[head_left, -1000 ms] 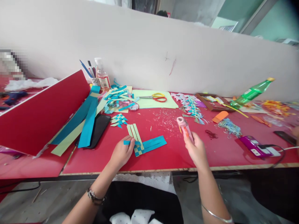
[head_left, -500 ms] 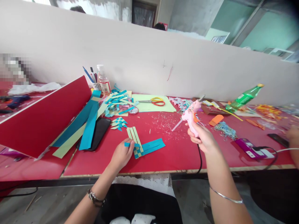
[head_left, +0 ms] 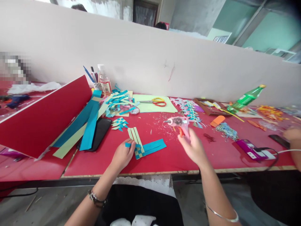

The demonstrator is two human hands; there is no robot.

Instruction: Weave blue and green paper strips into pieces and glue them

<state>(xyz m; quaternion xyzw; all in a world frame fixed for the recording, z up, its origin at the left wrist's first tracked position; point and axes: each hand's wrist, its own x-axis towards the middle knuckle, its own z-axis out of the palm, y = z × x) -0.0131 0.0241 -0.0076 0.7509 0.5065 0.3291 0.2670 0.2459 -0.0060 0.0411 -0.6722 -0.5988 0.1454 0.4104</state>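
With closed fingers, my left hand (head_left: 124,154) pinches a woven piece of blue and pale-yellow paper strips (head_left: 139,152) at its left side, on the red table. The yellow strips point away from me and the blue ones stretch to the right. A pink glue gun (head_left: 180,123) is gripped in my right hand (head_left: 194,147), held above the table with its nozzle pointing left. Its orange trigger shows near my fingers. Just beyond my left hand lies a smaller woven blue and yellow paper piece (head_left: 119,123).
Scissors (head_left: 156,101) lie on pale-green paper at the back. Left are a black phone (head_left: 101,133), paper strips (head_left: 90,125) and a standing red board (head_left: 47,119). On the right are a green bottle (head_left: 245,99), a purple power strip (head_left: 251,150) and another person's hand (head_left: 291,135).
My right hand has brought the glue gun left and lower, and its nozzle has swung from pointing up and right to pointing left. My left hand stays on the woven strips.
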